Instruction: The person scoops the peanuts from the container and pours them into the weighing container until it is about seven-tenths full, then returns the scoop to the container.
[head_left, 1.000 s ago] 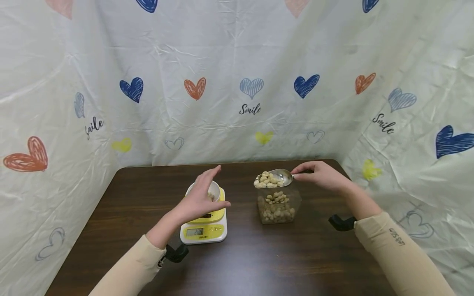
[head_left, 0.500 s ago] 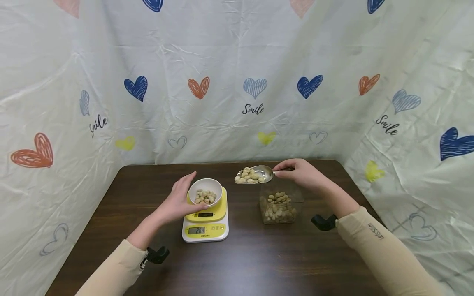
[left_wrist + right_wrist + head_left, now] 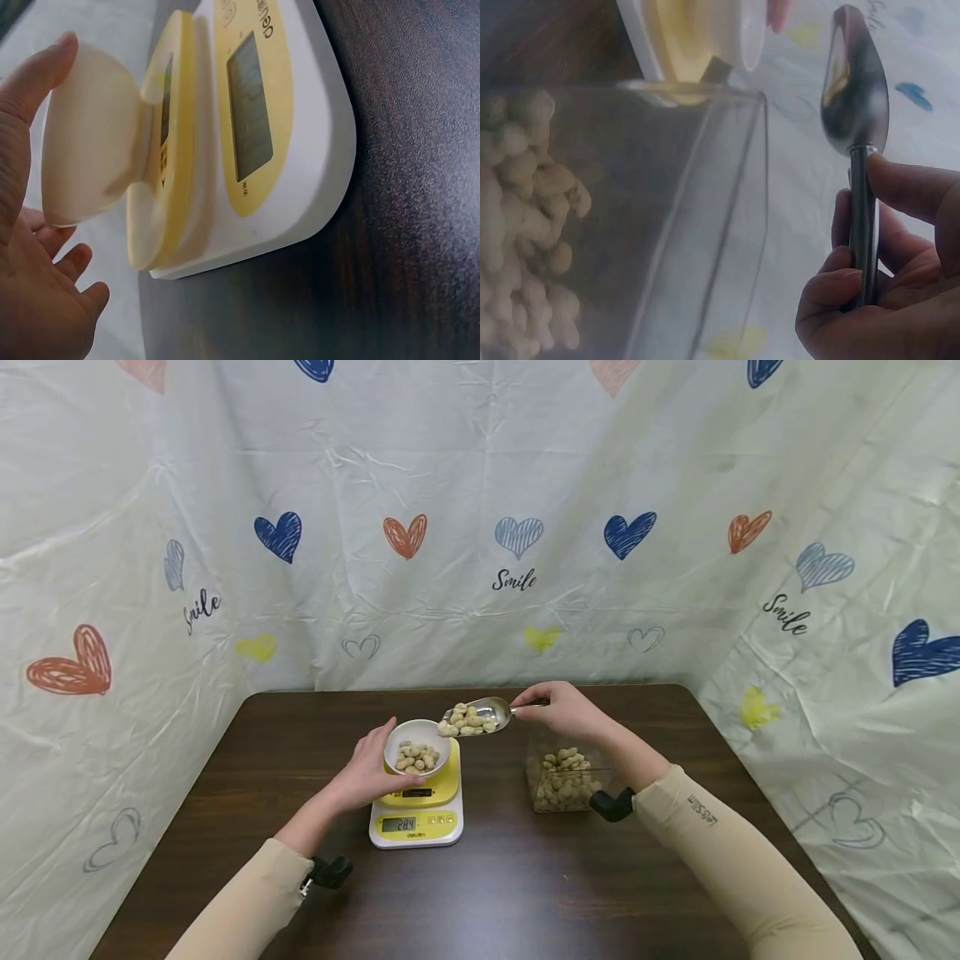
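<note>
My left hand (image 3: 362,773) holds a small white bowl (image 3: 412,730) between thumb and fingers, at its left side. Peanuts (image 3: 417,758) lie in the bowl, which stands on the yellow plate of a kitchen scale (image 3: 450,837); its display seems to read 28.4. With my right hand (image 3: 564,708) I grip the handle of a metal scoop (image 3: 497,713). Peanuts (image 3: 465,720) fill the scoop's front part, and its tip is at or just over the bowl's right rim. In the right wrist view, thumb and fingers wrap the scoop's handle (image 3: 864,225).
A clear box (image 3: 705,217) of peanuts (image 3: 566,777) stands on the dark wooden table (image 3: 510,877), right of the scale and partly under my right forearm. A white curtain (image 3: 465,635) with printed hearts surrounds the table's back and sides.
My right hand has carried the loaded scoop leftward from above the clear box to the bowl. My left hand has moved to the bowl's left side, uncovering the peanuts inside.
</note>
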### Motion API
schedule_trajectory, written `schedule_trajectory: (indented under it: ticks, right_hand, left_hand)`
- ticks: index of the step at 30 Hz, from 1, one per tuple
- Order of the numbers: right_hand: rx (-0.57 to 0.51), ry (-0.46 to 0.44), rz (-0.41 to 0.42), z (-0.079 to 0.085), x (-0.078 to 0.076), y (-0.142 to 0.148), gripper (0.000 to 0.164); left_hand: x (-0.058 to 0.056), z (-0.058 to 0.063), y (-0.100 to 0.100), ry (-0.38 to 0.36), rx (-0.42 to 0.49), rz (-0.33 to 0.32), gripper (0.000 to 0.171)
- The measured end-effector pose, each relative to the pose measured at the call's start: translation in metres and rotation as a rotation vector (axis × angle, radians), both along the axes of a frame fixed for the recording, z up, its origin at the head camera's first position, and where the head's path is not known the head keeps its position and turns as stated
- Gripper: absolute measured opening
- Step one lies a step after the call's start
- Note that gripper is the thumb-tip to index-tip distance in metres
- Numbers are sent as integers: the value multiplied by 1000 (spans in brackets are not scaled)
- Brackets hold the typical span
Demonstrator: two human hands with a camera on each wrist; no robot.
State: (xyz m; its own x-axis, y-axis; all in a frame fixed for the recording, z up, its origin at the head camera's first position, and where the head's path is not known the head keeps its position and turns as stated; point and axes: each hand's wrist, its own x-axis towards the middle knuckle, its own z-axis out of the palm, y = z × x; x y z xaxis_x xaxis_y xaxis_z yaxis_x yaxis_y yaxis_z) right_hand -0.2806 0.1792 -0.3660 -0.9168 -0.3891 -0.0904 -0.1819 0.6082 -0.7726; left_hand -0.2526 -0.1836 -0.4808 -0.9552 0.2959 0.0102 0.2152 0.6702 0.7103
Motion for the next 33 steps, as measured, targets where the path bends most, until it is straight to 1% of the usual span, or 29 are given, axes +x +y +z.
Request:
schedule_trajectory:
  ticks: [4, 6, 11, 16, 22, 26, 33]
  right_hand:
    - [10, 14, -2, -7, -4, -14, 24]
    - [26, 38, -6, -9, -6, -19, 22]
    - [87, 151, 15, -12, -11, -32, 20]
    - [128, 253, 34, -9, -12, -44, 17]
    - [209, 368, 40, -5, -12, -51, 16]
    - [249, 400, 34, -3, -12, -52, 16]
    - [261, 425, 19, -2, -11, -49, 17]
  left_hand:
    - [0, -1, 1, -10, -3, 10, 125]
    - [-1, -2, 1, -6, -8, 15, 125]
    - [-3, -4, 0, -3, -23, 19, 123]
    - [-3, -3, 0, -8, -22, 21, 120]
    - [-2, -1, 0, 1, -12, 17, 119]
    - [-1, -1, 0, 5, -7, 19, 118]
    - [-2, -3, 0, 18, 14, 17, 118]
